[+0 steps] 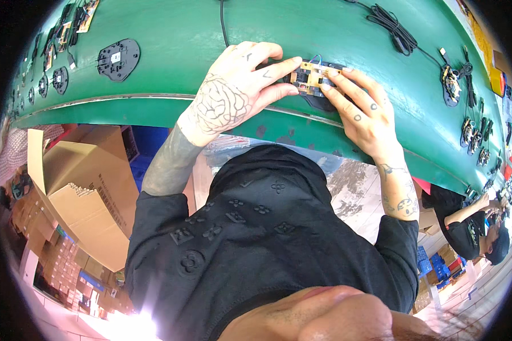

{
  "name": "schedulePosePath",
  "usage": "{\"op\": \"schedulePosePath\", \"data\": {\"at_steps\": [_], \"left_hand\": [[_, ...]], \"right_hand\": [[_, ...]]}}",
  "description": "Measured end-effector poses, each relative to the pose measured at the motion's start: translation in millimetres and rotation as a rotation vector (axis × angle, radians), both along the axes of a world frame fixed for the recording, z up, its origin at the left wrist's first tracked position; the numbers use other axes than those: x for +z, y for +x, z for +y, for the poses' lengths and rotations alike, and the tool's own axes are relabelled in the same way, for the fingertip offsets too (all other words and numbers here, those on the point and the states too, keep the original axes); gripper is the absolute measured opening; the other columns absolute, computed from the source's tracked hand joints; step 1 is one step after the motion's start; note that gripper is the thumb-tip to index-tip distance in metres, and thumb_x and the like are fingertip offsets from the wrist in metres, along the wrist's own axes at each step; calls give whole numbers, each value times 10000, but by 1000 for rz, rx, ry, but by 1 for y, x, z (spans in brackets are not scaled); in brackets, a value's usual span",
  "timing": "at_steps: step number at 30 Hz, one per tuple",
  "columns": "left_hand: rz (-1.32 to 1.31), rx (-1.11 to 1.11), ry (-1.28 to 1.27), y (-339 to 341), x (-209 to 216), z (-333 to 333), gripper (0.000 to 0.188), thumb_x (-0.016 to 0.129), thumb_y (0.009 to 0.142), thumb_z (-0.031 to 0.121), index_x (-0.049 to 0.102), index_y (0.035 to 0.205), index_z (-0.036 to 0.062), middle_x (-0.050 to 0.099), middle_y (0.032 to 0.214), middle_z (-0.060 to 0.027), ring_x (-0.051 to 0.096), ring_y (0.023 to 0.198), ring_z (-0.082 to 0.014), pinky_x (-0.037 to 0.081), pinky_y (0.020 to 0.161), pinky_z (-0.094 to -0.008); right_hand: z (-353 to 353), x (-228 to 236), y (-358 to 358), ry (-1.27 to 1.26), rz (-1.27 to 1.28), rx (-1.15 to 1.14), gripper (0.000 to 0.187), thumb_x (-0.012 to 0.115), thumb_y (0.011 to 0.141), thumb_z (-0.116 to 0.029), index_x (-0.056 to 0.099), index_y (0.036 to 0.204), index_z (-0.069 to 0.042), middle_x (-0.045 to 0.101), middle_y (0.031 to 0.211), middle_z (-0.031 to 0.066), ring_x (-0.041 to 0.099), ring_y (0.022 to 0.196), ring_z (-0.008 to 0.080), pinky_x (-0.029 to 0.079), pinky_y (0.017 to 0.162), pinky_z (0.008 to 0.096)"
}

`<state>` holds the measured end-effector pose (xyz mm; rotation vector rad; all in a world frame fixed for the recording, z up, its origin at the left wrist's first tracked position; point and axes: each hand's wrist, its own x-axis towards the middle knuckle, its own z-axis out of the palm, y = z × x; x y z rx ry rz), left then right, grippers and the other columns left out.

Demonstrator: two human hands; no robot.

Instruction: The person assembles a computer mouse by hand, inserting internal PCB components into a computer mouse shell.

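A yellowish circuit board [311,78] sits over a black plastic base [320,103] that looks like the bottom shell of a computer mouse. Thumb and forefinger of my left hand [246,79] grip the board's left end from either side. At the other end, the fingertips of my right hand [365,111] hold the board's right side, with some fingers bent over its top. Thin coloured wires [317,58] loop up at the board's far edge. What lies under the right fingertips is hidden.
Another black base [118,59] lies on the green bench [170,51] to the left, with more bases and boards beyond. A coiled black cable [392,28] and wired boards [450,85] lie at right. An opened cardboard box [88,170] stands lower left; a person [466,230] works at far right.
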<state>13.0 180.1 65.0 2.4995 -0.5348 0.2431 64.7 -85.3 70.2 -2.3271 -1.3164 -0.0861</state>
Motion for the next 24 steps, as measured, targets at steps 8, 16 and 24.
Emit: {"op": "schedulePosePath", "data": {"at_steps": [8, 16, 24], "left_hand": [[24, -22, 17, 2, 2, -1, 505, 830, 755, 278, 704, 1234, 177, 623, 1094, -26, 621, 920, -208, 539, 826, -346], [27, -34, 72, 2, 4, -5, 520, 815, 778, 279, 674, 1262, 149, 617, 1119, -45, 622, 949, -232, 528, 848, -361], [61, -39, 165, 2, 13, -14, 493, 780, 806, 302, 666, 1252, 125, 607, 1093, -54, 607, 949, -243, 519, 836, -362]], "right_hand": [[-3, -1, 0, 81, 28, 18, 479, 753, 692, -19, 731, 1152, -151, 684, 1222, 36, 628, 1157, 262, 517, 953, 368], [-4, -3, 1, 51, 35, -3, 460, 742, 706, -16, 734, 1140, -168, 683, 1231, 13, 630, 1151, 233, 509, 942, 364], [-9, 2, 4, -28, 61, -13, 475, 739, 711, -20, 733, 1145, -212, 674, 1277, -7, 628, 1157, 219, 511, 903, 362]]}}
